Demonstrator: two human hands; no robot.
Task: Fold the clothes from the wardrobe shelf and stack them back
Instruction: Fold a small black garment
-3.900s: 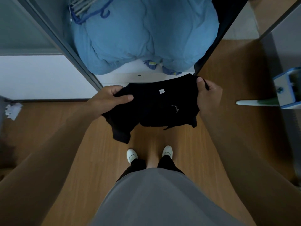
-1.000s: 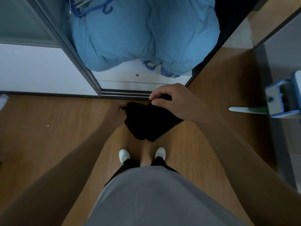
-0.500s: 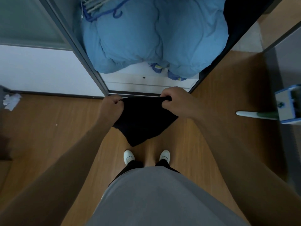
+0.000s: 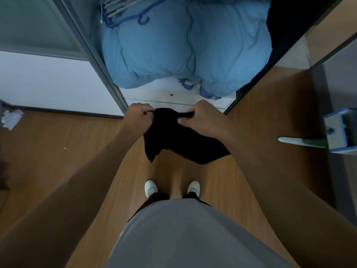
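Head view: the black garment [image 4: 179, 144] was spread wide a few seconds back and now it's a narrow fold. I've got the left hand [image 4: 140, 118] and right hand [image 4: 201, 118] both pinching its top edge, mid-air before the wardrobe shelf [image 4: 173, 97]. I'd say I'm mid-fold: halve it again, then stack.

1. Your left hand [image 4: 138, 118] and right hand [image 4: 201, 118] hold the garment [image 4: 179, 144] between them, above your shoes [image 4: 151, 188].
2. Ahead, the bedding [image 4: 183, 45] sits in the wardrobe [image 4: 154, 93], with hangers [image 4: 119, 10] on its left.
3. Crumpled paper [image 4: 11, 118] lies on the floor [image 4: 58, 151], far left.
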